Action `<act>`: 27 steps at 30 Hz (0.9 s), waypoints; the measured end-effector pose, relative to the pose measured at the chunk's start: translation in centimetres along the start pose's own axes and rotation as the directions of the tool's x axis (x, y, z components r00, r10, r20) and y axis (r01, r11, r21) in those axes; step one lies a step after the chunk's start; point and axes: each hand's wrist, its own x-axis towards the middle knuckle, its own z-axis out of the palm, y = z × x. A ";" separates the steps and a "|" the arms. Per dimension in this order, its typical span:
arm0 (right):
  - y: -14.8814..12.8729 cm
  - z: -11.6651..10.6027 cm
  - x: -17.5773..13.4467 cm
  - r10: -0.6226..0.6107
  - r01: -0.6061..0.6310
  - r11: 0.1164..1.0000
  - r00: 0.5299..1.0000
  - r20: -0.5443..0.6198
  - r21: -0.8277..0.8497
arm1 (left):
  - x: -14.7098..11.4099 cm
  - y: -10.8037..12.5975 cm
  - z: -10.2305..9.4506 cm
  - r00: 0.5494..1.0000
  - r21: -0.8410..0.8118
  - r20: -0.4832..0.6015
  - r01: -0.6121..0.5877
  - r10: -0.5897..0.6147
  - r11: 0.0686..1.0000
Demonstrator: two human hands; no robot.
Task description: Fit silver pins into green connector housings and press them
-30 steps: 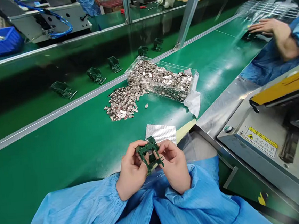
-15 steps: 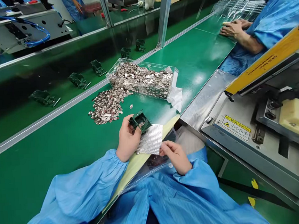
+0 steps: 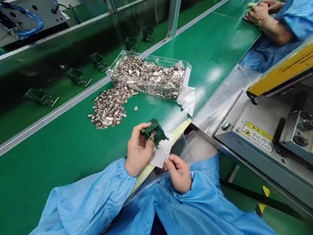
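My left hand (image 3: 139,149) is closed on a dark green plastic housing (image 3: 155,133), its thumb over the near edge. A sheet of small silvery rectangles in rows (image 3: 161,153) lies partly under the housing. The fingers of my right hand (image 3: 179,172) pinch the lower right corner of that sheet. Whether my left fingers also hold the sheet from below is hidden. Beyond my hands, small shiny metal pieces lie in a loose pile (image 3: 109,109), and a clear plastic box (image 3: 153,75) is filled with more of them.
Several dark green housings (image 3: 77,77) stand along the far side of a metal rail (image 3: 70,106). On the right is a machine with a warning label (image 3: 257,136). A co-worker's hands (image 3: 259,13) rest on the green belt (image 3: 40,171). Yellow paper (image 3: 182,128) lines the near edge.
The housing has been tilted and moved slightly right and nearer, over the sheet. My right hand and the sheet's corner have come a little nearer to my body. The camera view has shifted.
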 end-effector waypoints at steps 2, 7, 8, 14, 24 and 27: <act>0.3 0.0 -0.1 -0.030 0.030 0.998 1.000 0.011 -0.057 | 0.1 0.0 0.0 1.000 -0.001 -0.006 -0.012 0.012 1.000; 1.0 -0.8 0.4 -0.010 0.038 0.980 0.990 0.144 -0.194 | 0.4 -0.1 0.0 1.000 -0.026 -0.009 -0.023 0.023 0.999; 1.1 -1.1 0.6 0.015 0.027 0.973 0.984 0.178 -0.229 | 0.4 -0.1 0.0 1.000 -0.032 -0.016 -0.026 0.026 0.999; 1.7 -3.3 1.9 0.194 -0.050 0.896 0.938 0.289 -0.440 | 0.6 0.1 -0.1 0.996 -0.089 -0.084 -0.037 0.030 0.995; 0.6 -5.2 2.6 0.201 -0.059 0.867 0.950 0.240 -0.495 | 0.1 1.3 -0.6 0.995 -0.208 -0.089 0.028 -0.047 0.978; -2.1 -6.7 2.7 0.159 -0.050 0.892 0.965 0.209 -0.449 | -0.4 1.4 -0.4 0.993 -0.288 -0.060 0.084 -0.106 0.954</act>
